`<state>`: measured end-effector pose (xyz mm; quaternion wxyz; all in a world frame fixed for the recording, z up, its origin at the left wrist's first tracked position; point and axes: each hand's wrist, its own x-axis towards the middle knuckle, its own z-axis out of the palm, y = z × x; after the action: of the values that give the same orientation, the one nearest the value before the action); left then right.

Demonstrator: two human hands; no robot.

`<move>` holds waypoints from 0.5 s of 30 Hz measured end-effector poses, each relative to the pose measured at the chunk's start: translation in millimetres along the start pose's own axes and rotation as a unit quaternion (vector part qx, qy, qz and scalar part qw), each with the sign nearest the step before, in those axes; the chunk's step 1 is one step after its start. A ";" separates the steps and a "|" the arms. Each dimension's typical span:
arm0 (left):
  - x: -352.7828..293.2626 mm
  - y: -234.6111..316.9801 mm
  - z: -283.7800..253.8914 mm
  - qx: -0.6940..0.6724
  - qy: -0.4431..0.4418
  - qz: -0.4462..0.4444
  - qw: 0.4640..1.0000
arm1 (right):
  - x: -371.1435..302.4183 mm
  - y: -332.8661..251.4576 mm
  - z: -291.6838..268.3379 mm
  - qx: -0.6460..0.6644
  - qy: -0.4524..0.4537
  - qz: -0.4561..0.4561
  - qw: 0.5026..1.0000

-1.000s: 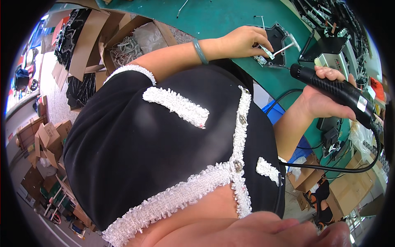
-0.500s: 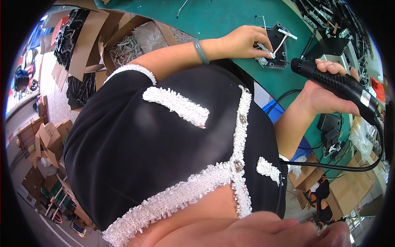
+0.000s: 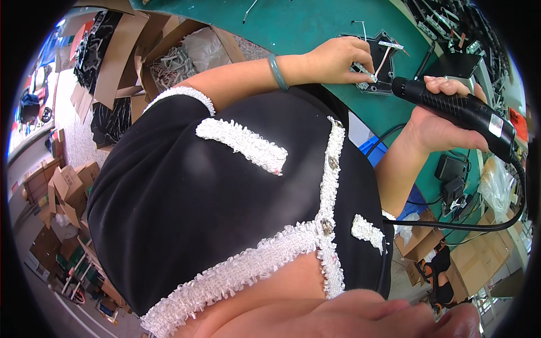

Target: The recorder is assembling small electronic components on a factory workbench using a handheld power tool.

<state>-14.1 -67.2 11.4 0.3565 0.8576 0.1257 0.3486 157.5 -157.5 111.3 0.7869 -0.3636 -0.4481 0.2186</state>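
Observation:
In my right hand (image 3: 442, 127) is a black corded electric screwdriver (image 3: 473, 115), its nose pointing left at a flat dark plastic housing (image 3: 384, 84). The screwdriver's tip sits at the housing's right side, and whether it touches a screw cannot be made out. My left hand (image 3: 341, 61) rests over the housing's left side, fingers pinched on a small whitish metal strip (image 3: 366, 73) inside it. A second pale strip (image 3: 390, 45) lies across the housing's far side, joined by a light wire (image 3: 382, 63).
The housing lies on a green work surface (image 3: 304, 28). A black pen-like tool (image 3: 425, 59) and many metal strips (image 3: 434, 25) are at the far right. Left of the table, an open carton (image 3: 228, 48) holds pale parts. The screwdriver's black cable (image 3: 451, 226) loops at right.
The screwdriver has moved slightly left, closer to the housing, and its bit, visible before, no longer shows clearly. My left hand keeps its pinch with only a slight shift.

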 end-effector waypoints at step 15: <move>0.8 -0.2 0.8 -0.009 0.000 0.004 1.000 | -2.1 2.8 13.8 -0.079 0.029 0.034 0.996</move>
<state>-13.0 -67.1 11.3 0.3627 0.8549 0.1192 0.3513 144.5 -151.9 112.6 0.7604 -0.4456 -0.4288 0.1986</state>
